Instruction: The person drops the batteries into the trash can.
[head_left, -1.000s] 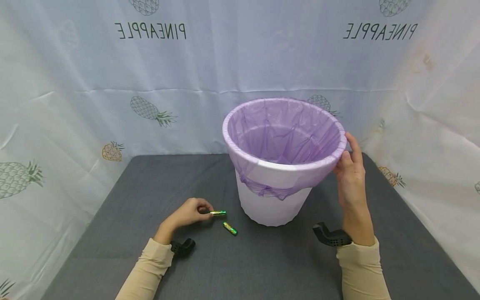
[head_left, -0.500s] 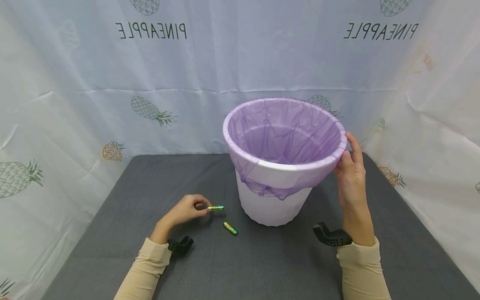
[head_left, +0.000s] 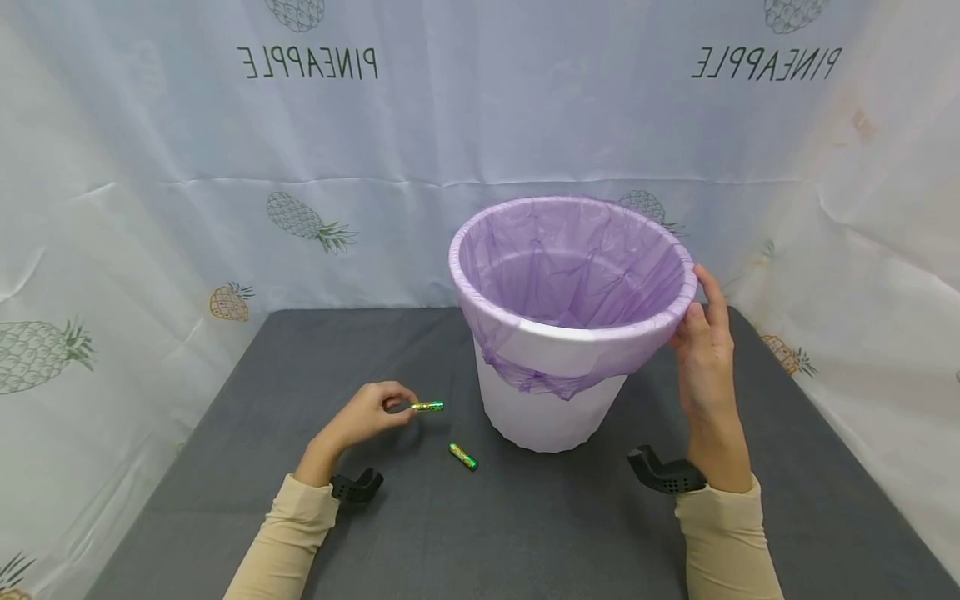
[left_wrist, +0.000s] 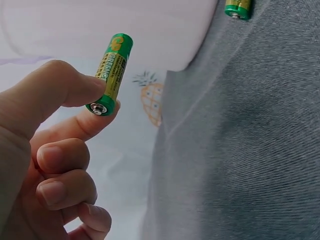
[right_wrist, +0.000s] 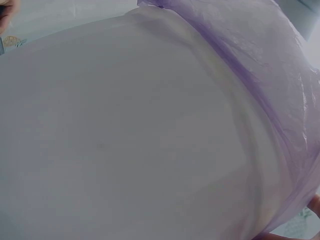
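Note:
Between thumb and index finger my left hand (head_left: pixel 371 412) pinches a green and gold AA battery (left_wrist: pixel 110 75), held above the dark cloth. Its metal button end faces the camera in the left wrist view. A second green battery (head_left: pixel 463 456) lies on the cloth to the right of that hand. The white trash bin (head_left: pixel 551 417) stands upright, lined with a purple plastic bag (head_left: pixel 570 287) folded over its rim. Against the right outer side of the rim rests my right hand (head_left: pixel 705 350), its fingers fairly straight; some fingers are hidden behind the bin.
A dark grey cloth (head_left: pixel 525 533) covers the table. A pale curtain (head_left: pixel 405 125) printed with pineapples hangs behind and at both sides. Each wrist wears a black camera mount, such as the left mount (head_left: pixel 357 485).
My left hand has lifted the pinched battery and drawn it slightly left and away from the second battery. The right hand stays at the bin's rim.

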